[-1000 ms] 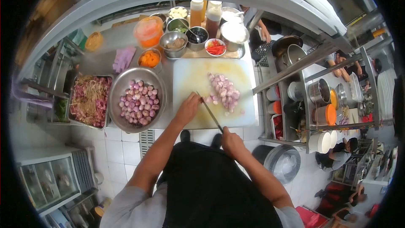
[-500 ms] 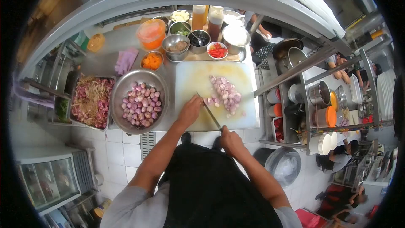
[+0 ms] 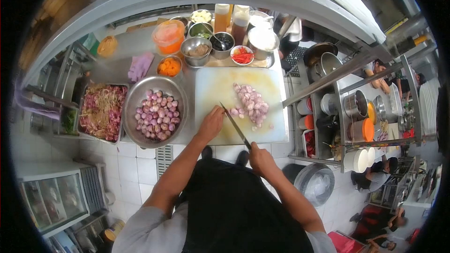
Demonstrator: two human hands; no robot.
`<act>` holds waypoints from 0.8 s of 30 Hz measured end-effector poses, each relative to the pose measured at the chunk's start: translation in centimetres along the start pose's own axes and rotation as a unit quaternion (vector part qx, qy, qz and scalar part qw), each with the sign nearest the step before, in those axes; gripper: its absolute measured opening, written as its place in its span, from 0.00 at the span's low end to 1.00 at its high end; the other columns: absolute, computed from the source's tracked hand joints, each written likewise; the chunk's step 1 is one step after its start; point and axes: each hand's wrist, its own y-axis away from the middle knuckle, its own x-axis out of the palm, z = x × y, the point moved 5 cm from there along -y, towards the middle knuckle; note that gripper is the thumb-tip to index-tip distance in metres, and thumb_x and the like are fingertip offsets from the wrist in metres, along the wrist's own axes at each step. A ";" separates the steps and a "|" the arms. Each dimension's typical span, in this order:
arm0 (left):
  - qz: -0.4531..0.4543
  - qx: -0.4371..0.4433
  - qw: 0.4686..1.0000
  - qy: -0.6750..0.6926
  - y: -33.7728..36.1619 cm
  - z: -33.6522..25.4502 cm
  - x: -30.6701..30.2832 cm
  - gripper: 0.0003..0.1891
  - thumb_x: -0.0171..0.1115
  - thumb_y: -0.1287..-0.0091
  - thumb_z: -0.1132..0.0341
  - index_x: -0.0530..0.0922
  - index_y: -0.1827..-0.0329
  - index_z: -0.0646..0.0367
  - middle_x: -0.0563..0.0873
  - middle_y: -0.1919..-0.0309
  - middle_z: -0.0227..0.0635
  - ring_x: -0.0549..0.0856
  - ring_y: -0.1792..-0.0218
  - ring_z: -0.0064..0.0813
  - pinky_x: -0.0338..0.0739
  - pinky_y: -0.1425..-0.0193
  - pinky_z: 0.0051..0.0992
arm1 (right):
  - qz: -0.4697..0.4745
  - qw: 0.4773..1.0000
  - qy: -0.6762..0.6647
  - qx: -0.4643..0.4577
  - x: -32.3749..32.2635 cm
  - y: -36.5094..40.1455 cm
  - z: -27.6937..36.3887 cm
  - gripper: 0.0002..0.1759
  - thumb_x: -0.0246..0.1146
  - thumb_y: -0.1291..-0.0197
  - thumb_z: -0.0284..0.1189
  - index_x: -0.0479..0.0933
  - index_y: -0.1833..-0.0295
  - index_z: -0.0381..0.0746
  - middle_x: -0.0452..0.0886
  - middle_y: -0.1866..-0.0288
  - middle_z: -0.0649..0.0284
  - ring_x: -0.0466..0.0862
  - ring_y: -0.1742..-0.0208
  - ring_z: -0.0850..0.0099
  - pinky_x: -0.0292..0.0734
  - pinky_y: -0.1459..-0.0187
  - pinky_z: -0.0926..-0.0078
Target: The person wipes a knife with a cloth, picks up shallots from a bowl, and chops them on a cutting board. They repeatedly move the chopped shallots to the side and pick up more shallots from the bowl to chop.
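My right hand (image 3: pixel 262 159) grips a knife (image 3: pixel 236 127), its blade slanting up and left across the near part of a white cutting board (image 3: pixel 208 84). My left hand (image 3: pixel 212 124) rests at the board's left side with fingers drawn together near the blade's tip. What those fingers hold, if anything, is too small and hidden to name. Right of the blade lies a pile of peeled, cut shallots (image 3: pixel 253 104). A metal colander-like bowl (image 3: pixel 180 92) of whole shallots (image 3: pixel 157 115) stands left of the board.
A tray of shallot peelings (image 3: pixel 103 112) sits at the far left. Behind the board are a purple glove (image 3: pixel 140 66), an orange tub (image 3: pixel 168 37), sauce bottles (image 3: pixel 221 18) and a bowl of red chillies (image 3: pixel 242 56). A metal shelf post (image 3: pixel 323 83) rises at right.
My right hand and the knife have shifted slightly to the right and toward me, the blade moving a little away from my left fingers. My left hand stays almost in place.
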 end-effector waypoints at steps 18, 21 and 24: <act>-0.006 0.008 1.000 -0.010 0.1 0.3 0.3 0.06 0.55 0.30 0.77 0.75 0.52 0.64 0.77 0.56 0.49 0.81 0.54 0.55 0.78 0.50 0.45 | -0.012 1.000 -0.007 0.008 2.3 -1.8 -0.7 0.14 0.54 0.28 0.32 0.68 0.45 0.33 0.82 0.68 0.34 0.83 0.63 0.32 0.75 0.59 0.35; 0.002 -0.013 1.000 -0.013 0.5 1.4 1.0 0.06 0.55 0.29 0.76 0.75 0.51 0.64 0.77 0.55 0.49 0.81 0.54 0.54 0.78 0.50 0.43 | -0.031 0.999 -0.019 -0.005 0.8 -2.1 0.5 0.12 0.53 0.29 0.31 0.67 0.49 0.33 0.82 0.69 0.33 0.82 0.64 0.33 0.74 0.59 0.34; 0.000 -0.006 0.998 -0.055 1.3 0.3 0.3 0.08 0.54 0.29 0.75 0.77 0.50 0.65 0.79 0.54 0.49 0.82 0.53 0.52 0.79 0.48 0.44 | -0.045 0.998 -0.041 -0.023 -0.1 -1.9 -0.5 0.11 0.53 0.27 0.32 0.68 0.51 0.34 0.82 0.68 0.33 0.82 0.64 0.32 0.73 0.59 0.34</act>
